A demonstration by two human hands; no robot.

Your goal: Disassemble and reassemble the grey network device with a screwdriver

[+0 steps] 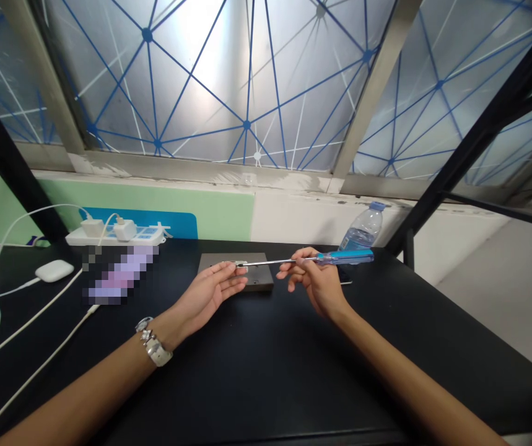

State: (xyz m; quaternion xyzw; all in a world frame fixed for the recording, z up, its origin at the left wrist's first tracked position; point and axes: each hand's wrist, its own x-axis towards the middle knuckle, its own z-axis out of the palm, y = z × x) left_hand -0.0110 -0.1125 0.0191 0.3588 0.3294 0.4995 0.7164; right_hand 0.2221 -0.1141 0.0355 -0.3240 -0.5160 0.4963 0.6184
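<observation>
My right hand (314,279) is closed around a screwdriver (340,257) with a blue handle, held level with its metal shaft pointing left. The tip meets the fingertips of my left hand (214,286), which is palm up with fingers pinched at the tip; whatever small thing they hold is too small to name. A watch sits on my left wrist. Both hands hover over a flat grey metal box (256,282) lying on the black table (266,371).
A clear water bottle (363,230) with a blue cap stands behind my right hand. At the back left lie a white power strip (112,234) with chargers, white cables (24,334), a white earbud case (54,270) and a blurred object. The table's right edge drops off to the floor.
</observation>
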